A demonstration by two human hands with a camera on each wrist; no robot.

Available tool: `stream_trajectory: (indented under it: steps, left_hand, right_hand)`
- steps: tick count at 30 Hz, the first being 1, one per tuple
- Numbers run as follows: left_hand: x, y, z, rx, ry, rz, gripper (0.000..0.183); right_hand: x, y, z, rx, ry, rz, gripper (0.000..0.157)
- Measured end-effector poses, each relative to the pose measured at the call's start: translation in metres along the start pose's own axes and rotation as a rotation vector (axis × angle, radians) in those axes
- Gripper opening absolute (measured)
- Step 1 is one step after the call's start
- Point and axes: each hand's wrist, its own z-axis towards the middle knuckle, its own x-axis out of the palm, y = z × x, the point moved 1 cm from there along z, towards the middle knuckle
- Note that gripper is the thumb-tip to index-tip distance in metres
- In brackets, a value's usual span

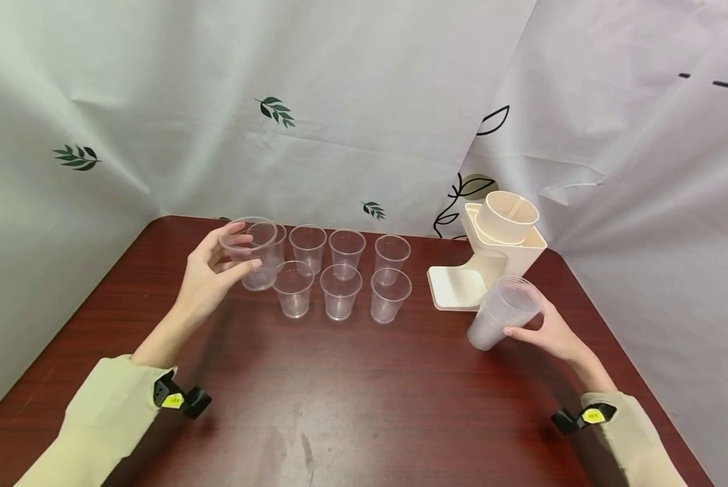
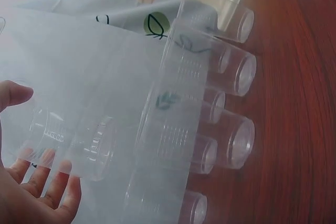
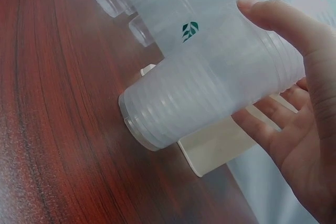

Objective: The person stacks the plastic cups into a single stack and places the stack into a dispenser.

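My left hand (image 1: 202,277) grips a clear plastic cup (image 2: 97,142), thumb on one side and fingers on the other. It is at the left end of two rows of clear cups standing mouth up on the table; the held cup overlaps the leftmost back cup in the head view. A front-row cup (image 1: 293,297) stands just right of it. With thumb and fingers, my right hand (image 1: 555,331) holds a thick stack of nested clear cups (image 1: 492,318), tilted with its mouth toward the upper right. The stack's base is low over the table.
A cream-coloured stand (image 1: 504,237) with a round tube on top and a flat foot (image 1: 455,287) stands at the back right, just behind the stack. Whitish cloth (image 1: 352,115) with leaf prints hangs behind the dark red wooden table (image 1: 364,399).
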Motion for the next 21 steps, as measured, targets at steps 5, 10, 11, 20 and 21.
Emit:
stream_trajectory:
  steps: [5, 10, 11, 20, 21]
  left_hand:
    - [0.008, -0.004, 0.0, 0.002, 0.019, -0.047, 0.053]
    - [0.015, -0.009, 0.001, 0.0, 0.043, -0.078, 0.054]
    - [0.017, -0.009, 0.002, -0.003, 0.047, -0.083, 0.054]
    - [0.031, -0.018, 0.009, -0.017, 0.079, -0.11, 0.056]
    - [0.034, -0.019, 0.01, -0.02, 0.083, -0.109, 0.056]
  right_hand:
    - [-0.001, 0.0, 0.0, 0.011, -0.002, -0.004, 0.082]
    - [-0.001, 0.0, -0.001, 0.024, -0.003, -0.015, 0.082]
    - [-0.001, 0.0, -0.001, 0.025, -0.004, -0.018, 0.082]
    - [-0.001, -0.001, 0.0, 0.022, 0.003, -0.002, 0.083]
    - [-0.002, -0.001, 0.0, 0.021, 0.002, -0.002, 0.083]
